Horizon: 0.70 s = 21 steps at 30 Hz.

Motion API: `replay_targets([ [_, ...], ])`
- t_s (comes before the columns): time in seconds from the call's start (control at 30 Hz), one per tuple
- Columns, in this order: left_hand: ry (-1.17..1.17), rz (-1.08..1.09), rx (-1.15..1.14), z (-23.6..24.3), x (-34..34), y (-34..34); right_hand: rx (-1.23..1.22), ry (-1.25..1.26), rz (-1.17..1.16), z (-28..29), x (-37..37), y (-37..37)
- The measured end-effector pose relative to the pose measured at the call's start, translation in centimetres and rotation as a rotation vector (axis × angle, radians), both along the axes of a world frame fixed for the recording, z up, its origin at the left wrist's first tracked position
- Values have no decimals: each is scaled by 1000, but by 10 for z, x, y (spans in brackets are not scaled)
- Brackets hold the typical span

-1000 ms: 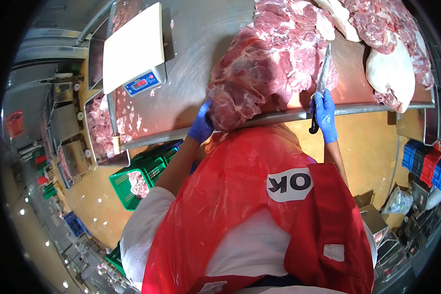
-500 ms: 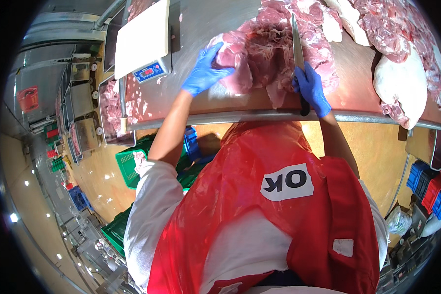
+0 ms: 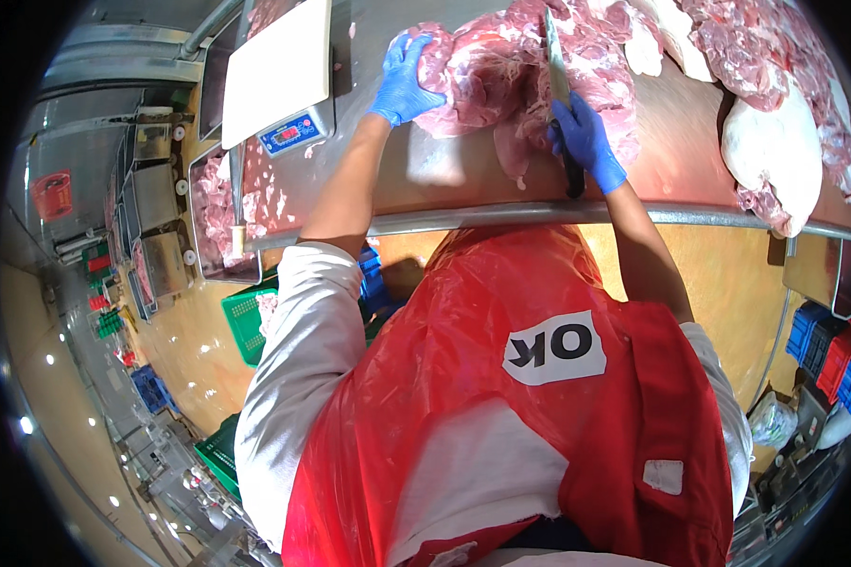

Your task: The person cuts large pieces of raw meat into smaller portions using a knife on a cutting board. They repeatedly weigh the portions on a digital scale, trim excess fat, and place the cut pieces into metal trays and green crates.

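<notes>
12 o'clock is straight ahead of the person. The ochre floor (image 3: 723,269) lies at 6 o'clock of the metal table (image 3: 671,165), whose rounded edge faces the person. The slab of meat (image 3: 487,80) lies on this table, its visible width running 9 to 3 o'clock; its far end is not shown clearly. The scale (image 3: 293,135) stands at 9 o'clock of the slab, well apart. The knife (image 3: 556,68) crosses over the slab, long axis 6 to 12 o'clock, tip slightly toward 11; blade depth cannot be told. The left hand (image 3: 403,90) contacts the slab's 9 o'clock end, thumb and fingers gripping around it. The right hand (image 3: 586,137) is closed around the knife handle, with the slab's middle at 10 to 11 o'clock.
</notes>
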<state>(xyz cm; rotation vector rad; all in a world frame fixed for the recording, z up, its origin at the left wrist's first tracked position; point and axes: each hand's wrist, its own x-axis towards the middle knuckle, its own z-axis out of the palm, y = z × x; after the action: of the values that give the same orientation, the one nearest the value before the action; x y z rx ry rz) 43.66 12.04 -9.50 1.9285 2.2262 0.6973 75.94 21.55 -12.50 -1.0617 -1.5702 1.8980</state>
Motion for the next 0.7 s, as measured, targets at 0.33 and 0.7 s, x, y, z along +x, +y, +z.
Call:
replay_targets([
  [0.33,-1851,223,210,-44,-27,-21,-74,33,12,2,-6,14],
  [0.7,-37,181,298,-15,71,-10,-3,-81,-40,-1,-9,5],
])
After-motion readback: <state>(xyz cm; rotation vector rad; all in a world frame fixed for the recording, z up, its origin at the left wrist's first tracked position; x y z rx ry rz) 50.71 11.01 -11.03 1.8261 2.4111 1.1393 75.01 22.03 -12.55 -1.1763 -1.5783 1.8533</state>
